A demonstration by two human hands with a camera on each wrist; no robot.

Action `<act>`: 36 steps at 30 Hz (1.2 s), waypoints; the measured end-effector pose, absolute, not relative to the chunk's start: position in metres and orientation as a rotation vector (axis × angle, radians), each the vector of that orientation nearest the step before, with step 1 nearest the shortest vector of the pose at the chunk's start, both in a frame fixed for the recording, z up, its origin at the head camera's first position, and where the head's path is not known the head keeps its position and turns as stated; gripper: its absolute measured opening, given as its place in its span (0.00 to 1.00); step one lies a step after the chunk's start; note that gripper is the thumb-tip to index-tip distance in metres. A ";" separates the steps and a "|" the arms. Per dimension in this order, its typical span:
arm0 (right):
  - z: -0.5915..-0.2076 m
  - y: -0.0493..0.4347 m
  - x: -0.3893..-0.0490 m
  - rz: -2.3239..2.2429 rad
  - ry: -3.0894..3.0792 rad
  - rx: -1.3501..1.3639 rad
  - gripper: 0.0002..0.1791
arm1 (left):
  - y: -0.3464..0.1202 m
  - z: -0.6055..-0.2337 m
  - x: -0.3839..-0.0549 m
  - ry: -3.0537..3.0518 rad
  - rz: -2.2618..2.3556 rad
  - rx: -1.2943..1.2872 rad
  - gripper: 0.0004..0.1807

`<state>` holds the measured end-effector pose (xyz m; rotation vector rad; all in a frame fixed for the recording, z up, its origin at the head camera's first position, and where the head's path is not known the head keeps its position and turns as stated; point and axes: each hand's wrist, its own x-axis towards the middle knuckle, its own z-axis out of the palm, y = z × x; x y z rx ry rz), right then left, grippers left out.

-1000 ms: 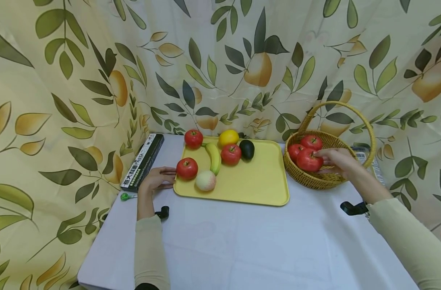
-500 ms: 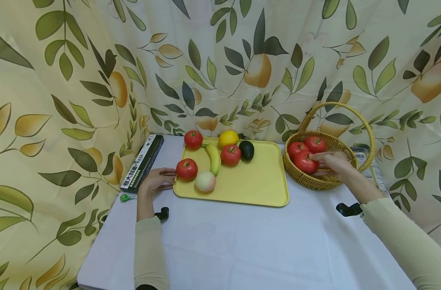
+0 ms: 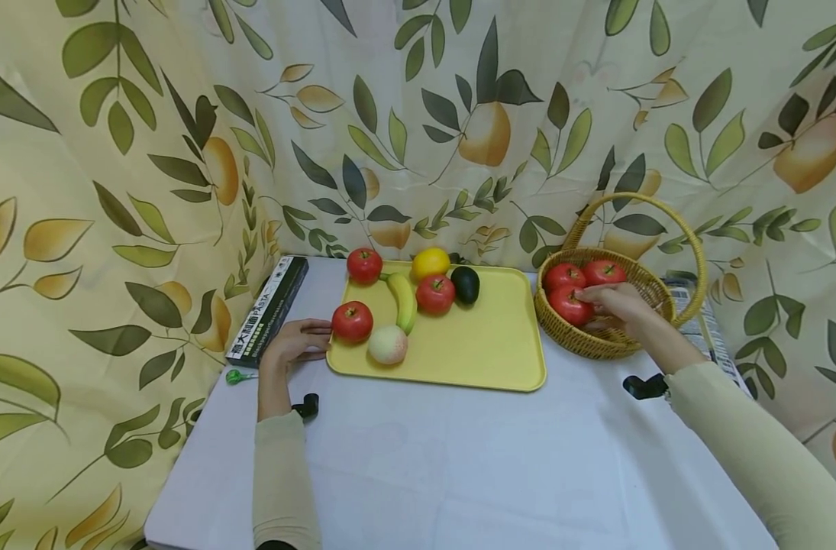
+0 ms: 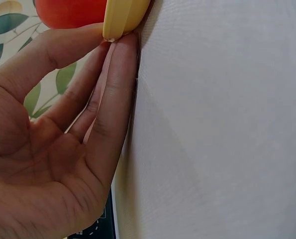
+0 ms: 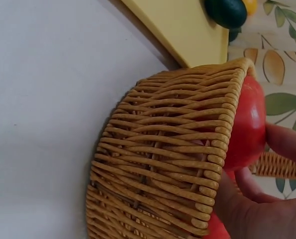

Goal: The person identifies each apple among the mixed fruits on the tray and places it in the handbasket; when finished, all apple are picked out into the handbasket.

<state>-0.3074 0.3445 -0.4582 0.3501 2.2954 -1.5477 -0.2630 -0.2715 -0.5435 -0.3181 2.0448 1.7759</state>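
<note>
In the head view my right hand [image 3: 617, 305] reaches into the wicker basket [image 3: 592, 347] and grips a red apple [image 3: 570, 305] at its front. Two other red apples lie behind it. The right wrist view shows a finger and the thumb against the apple's smooth side [image 5: 249, 124], above the woven rim. My left hand [image 3: 295, 341] holds the left edge of the yellow tray [image 3: 486, 344]. In the left wrist view, the tray rim [image 4: 125, 17] sits between thumb and fingertips. On the tray lie several red apples, a banana [image 3: 405, 302], a peach [image 3: 388, 345], a lemon [image 3: 430, 262] and an avocado [image 3: 466, 285].
A black pasta box [image 3: 269, 309] lies left of the tray, with a green-headed lollipop [image 3: 235, 376] near its front end. The basket's tall handle [image 3: 695, 252] arches over it. A grey printed packet [image 3: 699, 328] is partly hidden behind the basket. A patterned curtain encloses the table.
My right hand has moved slightly left in the basket with the front apple. The rear apple there has shifted right. My left hand stays at the tray edge.
</note>
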 end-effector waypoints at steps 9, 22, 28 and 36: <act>-0.461 0.338 -0.315 -1.542 2.283 0.338 0.31 | -0.273 -0.543 -0.261 2.048 1.782 -0.308 0.33; -0.467 0.337 -0.320 -1.459 2.321 0.386 0.27 | -0.272 -0.543 -0.259 2.040 1.793 -0.314 0.34; -0.468 0.343 -0.317 -1.433 2.328 0.410 0.28 | -0.271 -0.542 -0.261 2.052 1.791 -0.319 0.33; -0.454 0.350 -0.311 -1.512 2.305 0.326 0.35 | -0.272 -0.542 -0.261 2.045 1.798 -0.302 0.33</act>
